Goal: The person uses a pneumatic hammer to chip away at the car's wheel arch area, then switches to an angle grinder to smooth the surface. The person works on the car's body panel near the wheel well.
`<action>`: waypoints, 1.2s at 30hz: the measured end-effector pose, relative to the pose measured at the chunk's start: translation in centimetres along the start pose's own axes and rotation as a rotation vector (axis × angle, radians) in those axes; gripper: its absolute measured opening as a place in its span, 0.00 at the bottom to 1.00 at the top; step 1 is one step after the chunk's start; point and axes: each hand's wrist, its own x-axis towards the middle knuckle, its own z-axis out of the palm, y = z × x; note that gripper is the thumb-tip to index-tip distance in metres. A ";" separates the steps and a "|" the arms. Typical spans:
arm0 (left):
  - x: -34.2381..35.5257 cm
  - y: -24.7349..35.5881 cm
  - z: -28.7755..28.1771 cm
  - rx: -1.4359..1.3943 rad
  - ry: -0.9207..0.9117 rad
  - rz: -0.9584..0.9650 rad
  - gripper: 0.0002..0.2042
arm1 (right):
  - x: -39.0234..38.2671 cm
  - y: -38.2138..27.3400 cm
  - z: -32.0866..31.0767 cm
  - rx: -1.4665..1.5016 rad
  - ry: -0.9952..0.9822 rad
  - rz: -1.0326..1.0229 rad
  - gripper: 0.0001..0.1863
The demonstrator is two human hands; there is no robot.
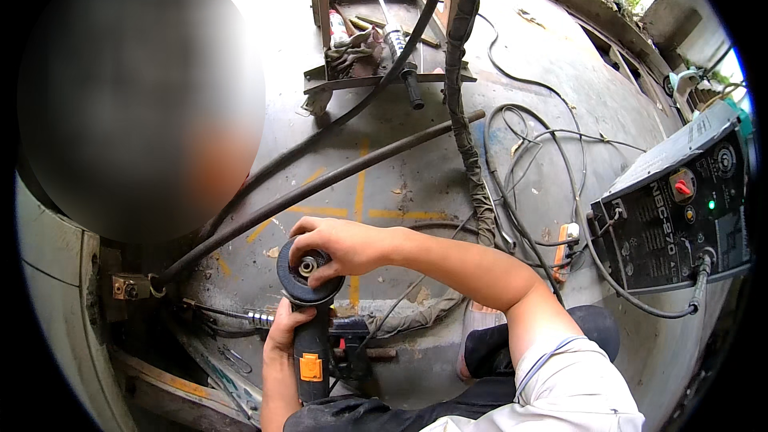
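At the far left a curved grey metal wall (pixel 48 288) bends round the edge of the view, with one small bracket (pixel 128 286) bolted near its inner rim. Two long dark hoses (pixel 336 178) run from that bracket up and to the right across the concrete floor (pixel 400 136), which bears yellow painted lines.

Low in the middle, the left hand (pixel 282 330) comes up from the bottom edge and wraps the body of one black angle grinder (pixel 310 328), fingers closed tight around its grip just above an orange patch. The grinder stands nearly upright, its round head uppermost, held above the floor in front of the person's lap. The right hand (pixel 332 244) reaches in from the right and lies over that head, its fingers (pixel 308 234) curled down onto the grinding disc (pixel 302 272) around the centre nut.

Farther up, in the middle of the view, one metal rack (pixel 376 24) stands on the floor holding a rag and a few tools. One thick wrapped cable bundle (pixel 472 152) hangs down beside it, and thin black cables (pixel 544 144) loop over the floor to its right.

At the right edge sits one dark welding machine (pixel 672 216) with one red knob and a green lamp.
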 end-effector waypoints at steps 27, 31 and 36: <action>6.7 -1.8 -4.4 0.421 0.358 0.009 0.41 | 3.5 17.7 -24.5 0.133 1.378 0.814 0.19; 7.0 0.4 -1.5 0.463 0.363 -0.055 0.40 | 3.8 23.7 -28.0 0.325 1.419 0.791 0.23; 1.5 6.6 2.9 0.236 0.419 -0.056 0.37 | 5.3 24.0 -28.8 0.344 1.463 0.880 0.21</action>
